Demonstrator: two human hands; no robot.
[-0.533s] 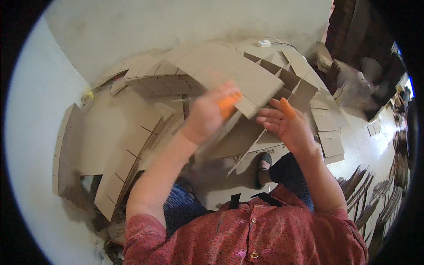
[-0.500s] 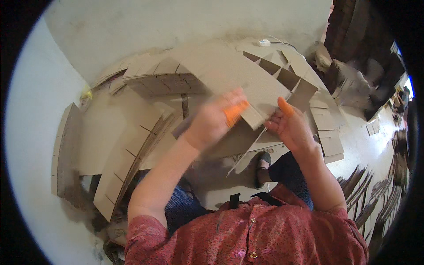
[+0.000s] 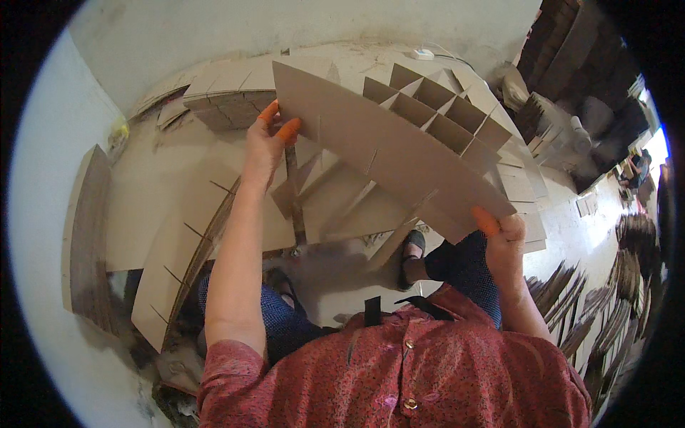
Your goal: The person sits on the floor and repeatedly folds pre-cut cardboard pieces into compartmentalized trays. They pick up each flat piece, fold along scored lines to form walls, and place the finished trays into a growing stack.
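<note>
A long slotted cardboard strip (image 3: 389, 153) is held up at a slant across the middle of the view. My left hand (image 3: 267, 146) pinches its far left end, with orange covers on the thumb and a finger. At the near right end, my right hand (image 3: 505, 239) grips the strip, an orange cover showing on its thumb. Beyond the strip sits a cardboard divider grid (image 3: 446, 110) of crossed pieces forming open cells. The strip hides part of that grid. Beneath it, other cardboard pieces (image 3: 349, 196) stand crosswise, partly covered by the strip.
A stack of slotted cardboard (image 3: 232, 107) lies at the far left. Nearer, slotted sheets (image 3: 182, 250) lean at the table edge, and another cardboard stack (image 3: 87, 239) stands by the left wall. Flat pieces (image 3: 521, 192) lie at right; many bundles (image 3: 599, 321) cover the right floor.
The strip has swung into a broad slant facing me. My left hand moved left and away to its end; my right hand moved right and nearer. The divider grid shows more cells.
</note>
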